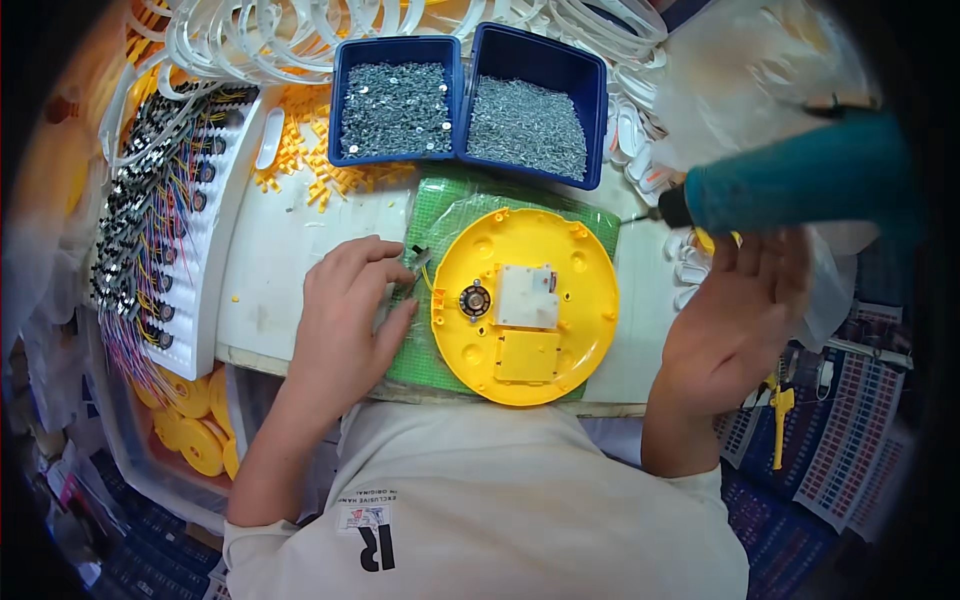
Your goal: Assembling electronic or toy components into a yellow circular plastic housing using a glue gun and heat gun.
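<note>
A teal power driver (790, 180) is looming nearest, blurred, its dark nose and thin bit pointing left toward the round yellow shell (585, 318). The right hand (735, 330) is showing its palm beneath it, the fingers pointing up behind the driver's body; their tips are hiding there, so I cannot tell whether they are gripping it. The left hand (350, 295) is hovering at the shell's left, its fingers loosely bending and its thumb standing apart, clenching nothing that I can make out. Those fingertips are staying just beside a small black part (418, 250) near a yellow wire (428, 277).

The shell is lying between both hands, hollow side up, on a green mat (422, 364). Inside it, a white box (525, 297) is sitting beside a round black speaker (475, 299), with a rectangular yellow panel (527, 358) lying just nearer the person.

Beyond, on the white table (270, 290), two blue bins (530, 174) are standing side by side, holding small metal pieces (525, 120). Orange bits (325, 180) are lying scattered leftward, and a white tray (236, 180) is carrying bunched wires (160, 220).
</note>
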### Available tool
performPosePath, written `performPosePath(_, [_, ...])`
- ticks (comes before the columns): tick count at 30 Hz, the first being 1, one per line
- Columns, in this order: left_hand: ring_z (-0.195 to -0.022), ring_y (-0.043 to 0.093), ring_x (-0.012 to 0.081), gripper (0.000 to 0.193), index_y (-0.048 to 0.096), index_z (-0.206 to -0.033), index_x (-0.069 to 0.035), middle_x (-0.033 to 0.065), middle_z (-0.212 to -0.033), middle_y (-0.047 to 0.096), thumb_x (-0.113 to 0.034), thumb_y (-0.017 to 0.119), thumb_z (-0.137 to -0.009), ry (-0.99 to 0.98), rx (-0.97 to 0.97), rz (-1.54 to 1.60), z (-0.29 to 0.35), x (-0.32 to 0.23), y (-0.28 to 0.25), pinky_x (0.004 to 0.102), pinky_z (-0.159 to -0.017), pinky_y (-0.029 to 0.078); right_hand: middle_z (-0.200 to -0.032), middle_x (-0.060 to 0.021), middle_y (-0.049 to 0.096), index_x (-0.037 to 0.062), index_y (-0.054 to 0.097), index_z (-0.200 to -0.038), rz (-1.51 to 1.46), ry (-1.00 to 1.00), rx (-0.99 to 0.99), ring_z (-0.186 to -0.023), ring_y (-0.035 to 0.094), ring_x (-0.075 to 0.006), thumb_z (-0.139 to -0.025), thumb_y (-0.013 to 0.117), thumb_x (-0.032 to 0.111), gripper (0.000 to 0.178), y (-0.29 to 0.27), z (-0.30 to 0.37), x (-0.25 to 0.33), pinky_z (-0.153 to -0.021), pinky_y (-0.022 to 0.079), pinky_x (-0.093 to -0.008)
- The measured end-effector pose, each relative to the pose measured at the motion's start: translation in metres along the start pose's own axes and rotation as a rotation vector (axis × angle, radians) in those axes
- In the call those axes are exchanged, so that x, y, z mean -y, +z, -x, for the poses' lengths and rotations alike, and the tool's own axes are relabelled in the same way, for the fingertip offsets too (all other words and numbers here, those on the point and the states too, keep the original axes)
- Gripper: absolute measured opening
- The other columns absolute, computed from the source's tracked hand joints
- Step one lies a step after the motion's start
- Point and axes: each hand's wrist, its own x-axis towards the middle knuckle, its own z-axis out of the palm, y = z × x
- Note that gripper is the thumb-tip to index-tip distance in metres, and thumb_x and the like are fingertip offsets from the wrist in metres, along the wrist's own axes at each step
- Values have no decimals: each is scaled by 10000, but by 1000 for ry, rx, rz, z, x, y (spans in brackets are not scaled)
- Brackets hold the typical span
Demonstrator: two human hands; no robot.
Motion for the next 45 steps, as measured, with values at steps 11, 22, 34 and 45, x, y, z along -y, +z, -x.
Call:
performPosePath(11, [-1271, 579, 371, 348, 624, -1117, -47, 131, -1312, 656, -8, 753, -796, -17, 25, -36, -24, -9, -4, 459, -1097, 425, -1008, -139, 652, -47, 652, -1179, 364, 336, 34, -887, 633, -217, -908, 637, 55, 290, -44, 98, 6, -826, 515, -346])
performPosePath(22, [-1233, 629, 277, 162, 610, -915, -142, 40, -1262, 710, -72, 698, -798, 495, -55, -310, 6, 9, -23, 472, -1024, 460, -672, -47, 563, -16, 715, -1121, 676, 154, 519, -539, 504, -179, -828, 728, -28, 293, -35, 110, 6, -528, 429, -303])
performPosePath(34, [-1022, 618, 321, 272, 716, -1077, -65, 115, -1091, 649, -4, 713, -812, 118, 49, -49, -6, -4, -27, 425, -892, 485, -649, -54, 577, -1, 729, -1128, 632, 234, 385, -517, 537, -176, -836, 746, -8, 292, -35, 95, 2, -499, 422, -306])
performPosePath(45, [-1033, 636, 249, 250, 733, -1024, -122, 32, -1118, 681, -134, 699, -776, 481, 137, -366, -15, -3, -36, 427, -907, 494, -745, -42, 609, -8, 733, -1148, 771, 273, 244, -610, 516, -110, -879, 699, -26, 271, -74, 113, 21, -581, 432, -261])
